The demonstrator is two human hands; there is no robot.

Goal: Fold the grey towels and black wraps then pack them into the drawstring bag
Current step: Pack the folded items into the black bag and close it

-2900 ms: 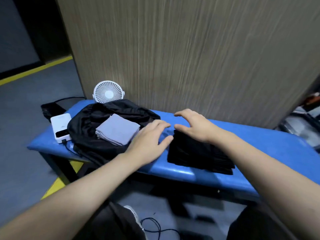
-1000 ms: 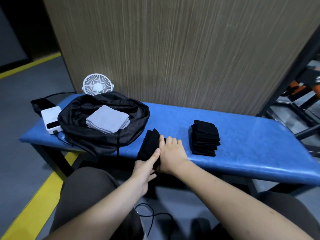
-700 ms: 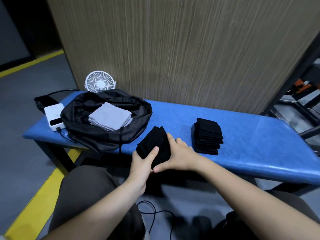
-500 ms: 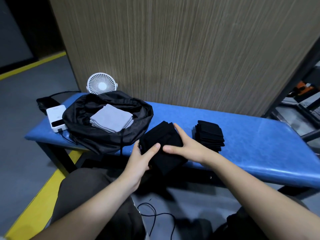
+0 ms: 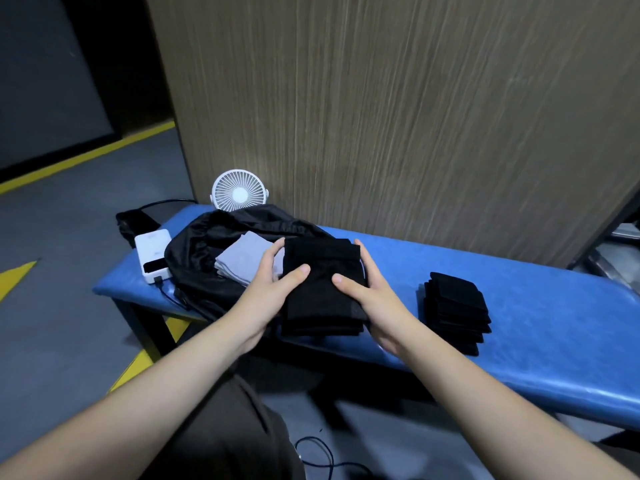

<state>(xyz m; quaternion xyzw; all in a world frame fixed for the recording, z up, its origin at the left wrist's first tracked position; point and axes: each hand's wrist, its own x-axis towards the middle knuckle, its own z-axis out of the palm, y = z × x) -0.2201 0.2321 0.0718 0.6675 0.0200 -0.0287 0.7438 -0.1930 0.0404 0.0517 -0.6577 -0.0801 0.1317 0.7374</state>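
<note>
A stack of folded black wraps (image 5: 320,289) is held up between both hands, just right of the open black drawstring bag (image 5: 194,258). My left hand (image 5: 273,292) grips its left side, thumb on top. My right hand (image 5: 367,292) grips its right side the same way. Folded grey towels (image 5: 242,261) lie in the bag's mouth, partly hidden by my left hand. A second stack of folded black wraps (image 5: 455,308) rests on the blue bench (image 5: 554,323) to the right.
A white fan (image 5: 239,190) stands behind the bag against the wooden panel (image 5: 398,116). A white power bank (image 5: 152,259) with a cable lies at the bench's left end. A dark cable lies on the floor below.
Both hands picked a stack of black wraps up from the bench's front edge and carried it up and left toward the bag. The other stack stayed put.
</note>
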